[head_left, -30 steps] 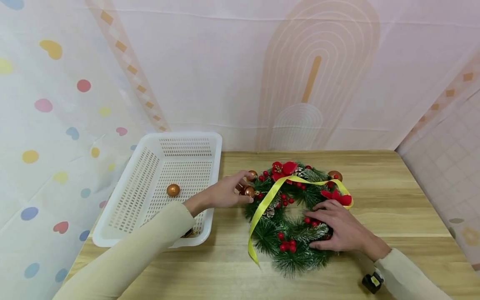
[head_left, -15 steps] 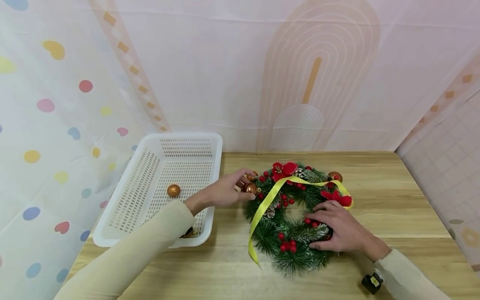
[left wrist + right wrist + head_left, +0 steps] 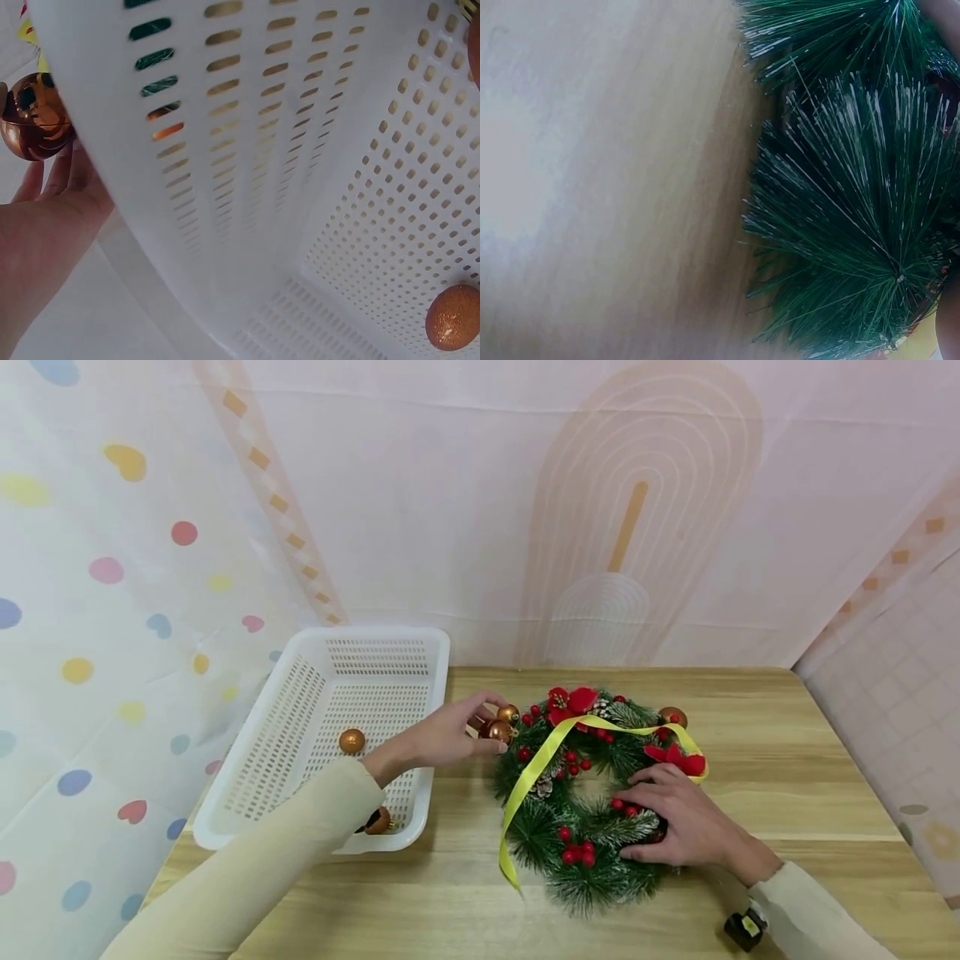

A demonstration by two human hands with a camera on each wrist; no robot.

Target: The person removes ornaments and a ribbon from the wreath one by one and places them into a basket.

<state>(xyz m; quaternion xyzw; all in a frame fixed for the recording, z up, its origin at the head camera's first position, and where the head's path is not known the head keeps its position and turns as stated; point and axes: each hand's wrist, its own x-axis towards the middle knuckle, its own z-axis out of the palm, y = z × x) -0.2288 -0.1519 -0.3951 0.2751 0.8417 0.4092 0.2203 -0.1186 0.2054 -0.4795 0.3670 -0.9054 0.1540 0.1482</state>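
A green Christmas wreath (image 3: 596,889) lies on the table, dressed with red berries, red flowers, pine cones and a loose yellow ribbon (image 3: 528,777). At its left edge my left hand (image 3: 446,735) holds a shiny copper bauble (image 3: 498,732) between thumb and fingers. A second copper bauble (image 3: 507,713) sits right by the fingertips; whether it is held too is unclear. The left wrist view shows the held shiny bauble (image 3: 26,139) past the basket wall. My right hand (image 3: 686,818) grips the wreath's right side, thumb and fingers spread around it. Pine needles (image 3: 855,187) fill much of the right wrist view.
Left of the wreath stands a white perforated basket (image 3: 438,693); my left forearm crosses over it. Inside are a glittery copper bauble (image 3: 352,741) and another bauble (image 3: 381,821) near its front. One more copper bauble (image 3: 672,717) sits at the wreath's upper right.
My left hand has risen slightly with the shiny bauble, which now sits closer to the second one. The right hand keeps its place on the wreath. The head view has shifted a little.
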